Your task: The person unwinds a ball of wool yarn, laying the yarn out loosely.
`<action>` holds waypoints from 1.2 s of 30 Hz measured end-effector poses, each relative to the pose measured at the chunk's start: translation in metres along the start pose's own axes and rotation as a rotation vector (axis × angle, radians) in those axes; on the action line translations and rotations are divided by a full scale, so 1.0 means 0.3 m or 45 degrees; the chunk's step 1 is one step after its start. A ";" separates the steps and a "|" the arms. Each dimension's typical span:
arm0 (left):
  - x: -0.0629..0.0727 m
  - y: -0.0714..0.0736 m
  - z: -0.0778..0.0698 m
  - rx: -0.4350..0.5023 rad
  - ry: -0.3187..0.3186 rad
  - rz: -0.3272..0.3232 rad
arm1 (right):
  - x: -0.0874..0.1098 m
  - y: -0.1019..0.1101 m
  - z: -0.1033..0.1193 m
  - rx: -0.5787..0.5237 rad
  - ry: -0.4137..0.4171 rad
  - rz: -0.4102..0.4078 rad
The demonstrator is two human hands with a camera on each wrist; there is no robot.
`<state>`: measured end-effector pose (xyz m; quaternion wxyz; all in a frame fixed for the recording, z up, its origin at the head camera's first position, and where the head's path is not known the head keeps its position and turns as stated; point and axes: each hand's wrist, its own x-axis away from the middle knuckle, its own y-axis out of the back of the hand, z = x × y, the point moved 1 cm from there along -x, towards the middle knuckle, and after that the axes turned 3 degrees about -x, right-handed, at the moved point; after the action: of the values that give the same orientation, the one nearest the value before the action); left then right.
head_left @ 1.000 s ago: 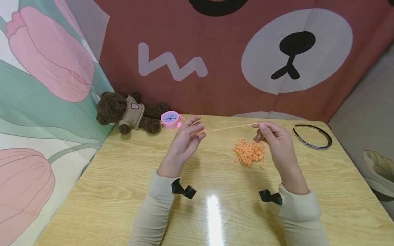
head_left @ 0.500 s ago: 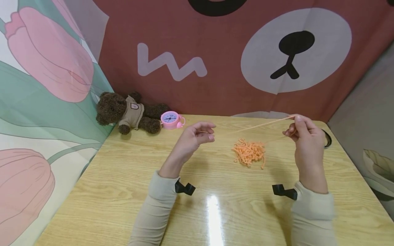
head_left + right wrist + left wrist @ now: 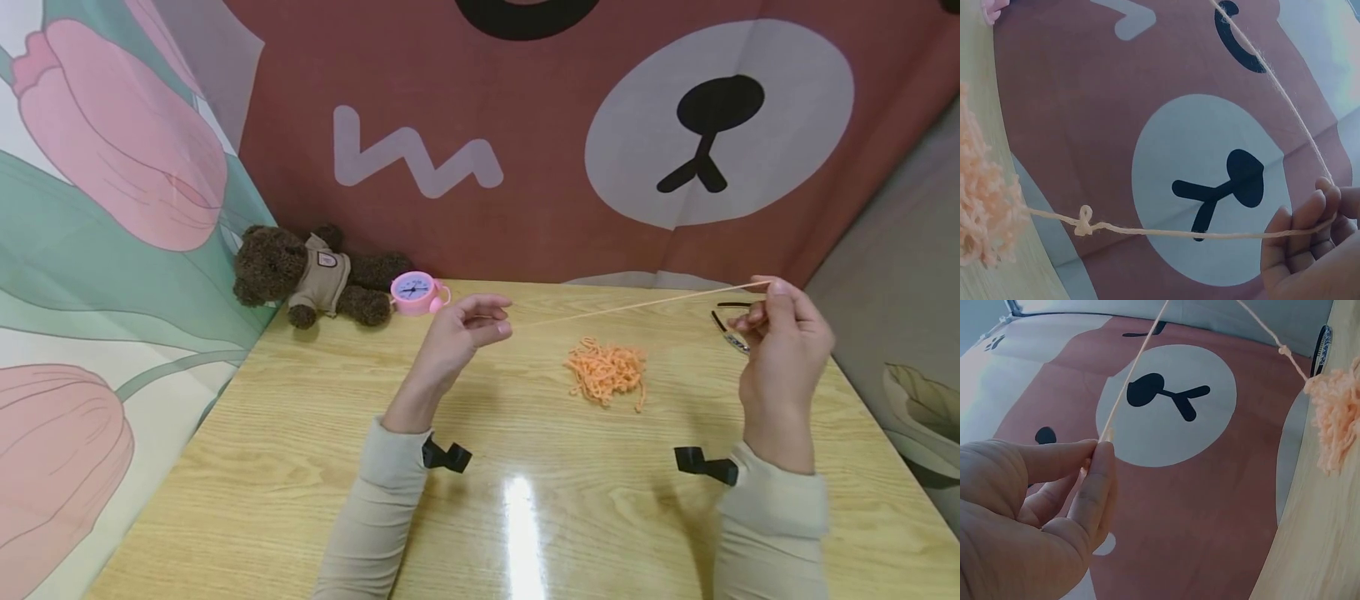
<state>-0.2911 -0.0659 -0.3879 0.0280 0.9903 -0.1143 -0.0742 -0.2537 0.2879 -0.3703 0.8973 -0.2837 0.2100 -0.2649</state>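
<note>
A thin strand of orange yarn stretches in the air between the two hands. Its end is pinched between thumb and fingertips of the left hand, as the left wrist view shows. At the right, thumb and forefinger of the right hand pinch the strand higher up. From that hand the yarn runs back, with a small knot in it, to the tangled pile of orange yarn. The pile lies on the wooden table between the hands, below the taut strand.
A brown teddy bear in a beige shirt lies at the back left of the table. Beside its legs stands a pink alarm clock. A black headband lies at the right, partly behind the right hand. Printed cloth hangs behind the table.
The right hand has moved to the right, drawing the strand out longer. The left hand has turned and its fingers have come together on the yarn. The pile has stayed put.
</note>
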 end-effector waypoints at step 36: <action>-0.010 0.035 -0.004 -0.120 -0.016 -0.223 | -0.041 0.050 0.030 -0.257 -0.021 -0.175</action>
<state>-0.2962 -0.0753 -0.3854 0.0674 0.9936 -0.0237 -0.0878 -0.2531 0.3091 -0.3701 0.8456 -0.3885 0.2084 -0.3009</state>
